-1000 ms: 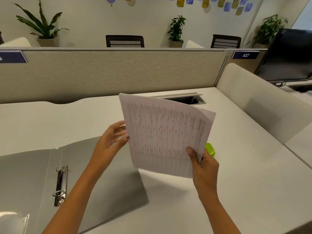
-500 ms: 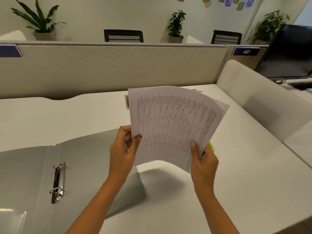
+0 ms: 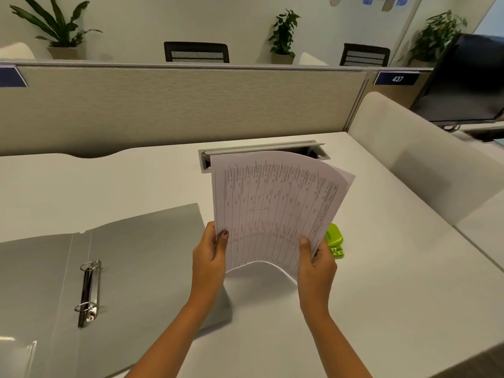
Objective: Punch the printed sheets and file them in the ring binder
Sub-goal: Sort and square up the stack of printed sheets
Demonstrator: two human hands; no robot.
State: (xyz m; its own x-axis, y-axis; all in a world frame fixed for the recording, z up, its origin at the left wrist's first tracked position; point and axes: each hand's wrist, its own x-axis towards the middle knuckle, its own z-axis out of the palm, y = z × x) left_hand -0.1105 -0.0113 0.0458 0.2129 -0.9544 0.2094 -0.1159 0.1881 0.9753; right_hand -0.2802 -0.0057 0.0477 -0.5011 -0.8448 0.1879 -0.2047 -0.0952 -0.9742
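1. Printed sheets [image 3: 275, 211] are held upright above the worktop [image 3: 409, 268]. They sit between the open ring binder [image 3: 136, 255] on the left and the green hole punch [image 3: 335, 240] just behind the right hand. No punched holes show on them.
2. The left hand [image 3: 208, 257] has its fingers [image 3: 210, 230] clamped on the lower left edge, thumb in front. The right hand [image 3: 316, 264] pinches the lower right corner the same way.
3. Risk: the stack bows and fans, and a back sheet juts out at the upper right. Punched like this, the holes would likely fall out of line and snag on the rings [image 3: 88, 293].
4. Risk: both grips are at the bottom edge, so a loose sheet could slide out on the way to the punch.
5. A second ago the left hand was off the paper with its fingers spread; now it grips. The stack has turned to face the camera and curves more.
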